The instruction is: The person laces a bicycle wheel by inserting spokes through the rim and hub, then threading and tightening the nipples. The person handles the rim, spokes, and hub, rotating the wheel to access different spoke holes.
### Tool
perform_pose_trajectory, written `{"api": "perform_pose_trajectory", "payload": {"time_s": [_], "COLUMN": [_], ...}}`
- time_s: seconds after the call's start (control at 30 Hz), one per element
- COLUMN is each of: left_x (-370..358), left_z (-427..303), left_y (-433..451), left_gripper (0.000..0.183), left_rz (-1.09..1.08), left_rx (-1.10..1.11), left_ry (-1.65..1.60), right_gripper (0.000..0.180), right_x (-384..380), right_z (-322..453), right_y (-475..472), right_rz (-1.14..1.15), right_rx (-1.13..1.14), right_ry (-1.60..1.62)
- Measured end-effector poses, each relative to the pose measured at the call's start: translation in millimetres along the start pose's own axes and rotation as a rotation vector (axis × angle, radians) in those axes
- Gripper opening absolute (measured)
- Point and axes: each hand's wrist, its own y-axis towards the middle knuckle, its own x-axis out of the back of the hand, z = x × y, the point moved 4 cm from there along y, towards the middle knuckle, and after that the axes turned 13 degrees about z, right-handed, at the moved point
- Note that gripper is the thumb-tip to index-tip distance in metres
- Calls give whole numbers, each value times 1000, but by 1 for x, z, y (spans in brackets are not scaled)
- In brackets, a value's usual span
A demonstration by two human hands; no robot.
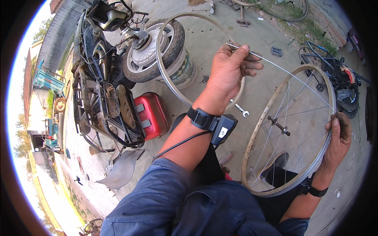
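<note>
My left hand (229, 67) pinches a thin metal spoke (283, 70) between thumb and fingers near one end. The spoke slants across to the rim of a bicycle wheel (253, 141). There my right hand (339, 129) grips the rim's outer edge, thumb and fingertips at the spoke's far end. The wheel stands tilted by my legs, its rim dulled and brownish on one side. Inside it hangs a hub (277, 125) with several spokes, some running to the rim. Whether my right fingers also hold a nipple is too small to tell.
A bare rim (161, 56) lies beyond my left forearm, near an open-end wrench (243, 112). A motor wheel with tyre (177, 38) rests on a bucket (189, 70) beside a stripped electric scooter (103, 82). A pedal (276, 51), a hammer (242, 22) and a small bicycle (339, 67) lie farther off.
</note>
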Motion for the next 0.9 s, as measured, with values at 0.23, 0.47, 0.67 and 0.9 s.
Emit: {"api": "perform_pose_trajectory", "payload": {"time_s": [0.23, 0.47, 0.67, 0.9], "left_x": [0, -1, -1, -2], "left_z": [2, 2, 2, 2], "left_y": [1, 1, 1, 0], "left_gripper": [23, 23, 24, 25], "left_rz": [29, 40, 37, 9], "left_rx": [-4, -3, -4, 5], "left_ry": [2, 6, 5, -2], "right_gripper": [18, 17, 16, 15], "right_x": [-1, -2, -3, -3], "right_z": [1, 2, 1, 1], "right_y": [1, 1, 1, 1], "right_rz": [15, 4, 1, 17], "right_rx": [6, -2, 5, 21], "right_ry": [0, -26, -33, -39]}}
